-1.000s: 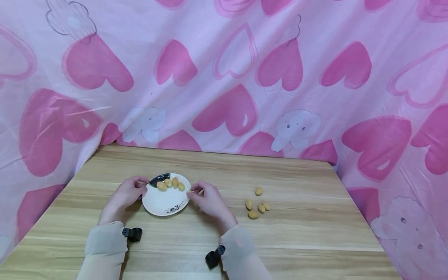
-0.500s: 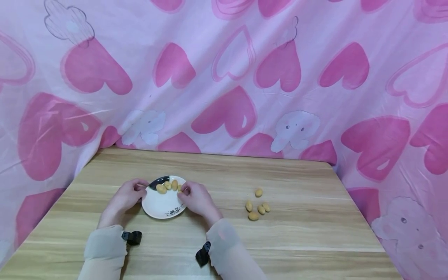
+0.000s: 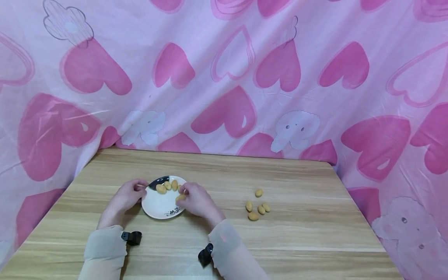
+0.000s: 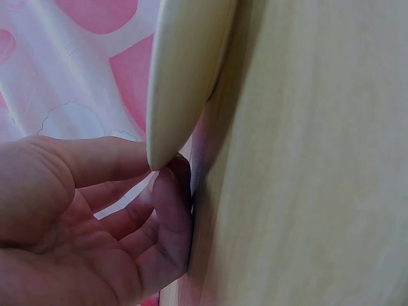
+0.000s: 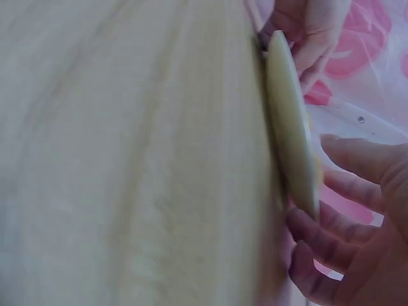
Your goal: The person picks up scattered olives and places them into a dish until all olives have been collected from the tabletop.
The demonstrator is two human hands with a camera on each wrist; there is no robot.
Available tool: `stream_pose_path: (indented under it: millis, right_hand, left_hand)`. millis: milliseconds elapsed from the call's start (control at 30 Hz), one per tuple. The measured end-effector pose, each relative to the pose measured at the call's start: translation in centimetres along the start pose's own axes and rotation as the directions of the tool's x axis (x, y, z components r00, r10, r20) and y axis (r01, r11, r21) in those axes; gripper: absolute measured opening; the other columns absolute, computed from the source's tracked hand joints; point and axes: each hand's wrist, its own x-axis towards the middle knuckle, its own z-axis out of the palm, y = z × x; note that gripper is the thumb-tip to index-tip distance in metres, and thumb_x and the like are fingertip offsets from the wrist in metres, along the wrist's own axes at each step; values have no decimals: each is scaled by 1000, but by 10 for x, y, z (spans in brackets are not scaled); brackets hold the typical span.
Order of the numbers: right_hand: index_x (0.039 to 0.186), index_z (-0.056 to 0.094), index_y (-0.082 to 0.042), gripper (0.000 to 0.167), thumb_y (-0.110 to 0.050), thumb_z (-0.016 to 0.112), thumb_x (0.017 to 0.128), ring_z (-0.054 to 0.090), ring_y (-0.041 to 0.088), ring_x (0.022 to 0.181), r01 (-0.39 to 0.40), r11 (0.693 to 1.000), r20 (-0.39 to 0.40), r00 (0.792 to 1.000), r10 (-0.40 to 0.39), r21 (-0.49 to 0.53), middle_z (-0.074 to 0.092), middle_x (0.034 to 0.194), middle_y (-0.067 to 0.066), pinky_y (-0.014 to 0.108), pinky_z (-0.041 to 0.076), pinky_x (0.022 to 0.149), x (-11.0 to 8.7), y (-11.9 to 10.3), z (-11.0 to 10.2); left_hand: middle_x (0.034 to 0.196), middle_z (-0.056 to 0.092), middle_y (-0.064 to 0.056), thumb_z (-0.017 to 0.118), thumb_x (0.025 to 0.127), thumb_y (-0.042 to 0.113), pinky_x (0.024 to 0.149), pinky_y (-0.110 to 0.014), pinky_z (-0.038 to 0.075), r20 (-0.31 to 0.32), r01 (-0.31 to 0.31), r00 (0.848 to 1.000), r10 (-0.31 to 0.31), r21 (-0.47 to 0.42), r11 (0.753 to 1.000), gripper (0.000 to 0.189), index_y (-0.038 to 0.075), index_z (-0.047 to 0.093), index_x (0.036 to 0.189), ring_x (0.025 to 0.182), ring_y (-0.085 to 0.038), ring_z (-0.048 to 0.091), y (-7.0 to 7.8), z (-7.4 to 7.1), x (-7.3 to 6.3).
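My left hand [image 3: 130, 193] pinches the left rim of a small round white plate [image 3: 159, 206], with a dark patch at its back and a flower print at the front. In the left wrist view, the thumb [image 4: 115, 159] lies on one side of the plate edge, curled fingers on the other. Several small yellow-brown oval pieces [image 3: 161, 189] lie toward the plate's back. Over the right rim is my right hand [image 3: 199, 200], thumb and index finger spread around another oval piece [image 3: 180, 197]. The right wrist view shows its fingers [image 5: 325, 242] loosely bent beside the plate edge.
Several more oval pieces [image 3: 261, 209] lie loose on the wooden table [image 3: 297, 241], right of the plate. A pink heart-print cloth [image 3: 224, 112] hangs behind the table and along its sides.
My right hand has moved left from just outside the plate to over its right rim. Its fingers have parted, and the oval piece shows on the plate. The left hand stays at the rim.
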Motion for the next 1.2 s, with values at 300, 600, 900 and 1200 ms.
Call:
stream_pose_path:
  millis: [300,600,900,1200]
  right_hand:
    - [123,62,-13,35,-32,66,93,58,14,93,112,991,61,991,-117,76,58,116,3,29,46,81,-28,6,-29]
    - [124,61,-14,33,-31,63,96,61,12,82,94,988,45,994,-101,125,64,114,9,29,50,70,-60,27,-71]
    - [124,60,-21,30,-32,62,96,59,19,89,20,995,-30,999,-17,98,63,108,-2,35,49,72,-90,59,-104]
    - [117,62,-12,30,-18,71,90,60,21,86,-113,990,-139,983,123,80,65,105,10,35,50,72,-118,103,-138]
  left_hand:
    - [110,56,-22,48,94,2,74,-35,47,-3,-24,1000,24,2,1000,37,-6,49,130,93,-28,54,1,-1,-1]
    - [111,56,-22,48,95,3,76,-35,47,3,-18,1000,18,1,1000,37,-5,48,132,94,-29,54,1,-1,-1]
    - [106,55,-19,49,95,3,74,-34,46,1,-3,1000,3,-7,1000,37,-5,49,131,92,-29,52,-6,1,-1]
    - [109,56,-22,48,95,4,75,-35,46,0,-20,1000,20,4,1000,36,-5,49,130,93,-30,53,-4,-1,1]
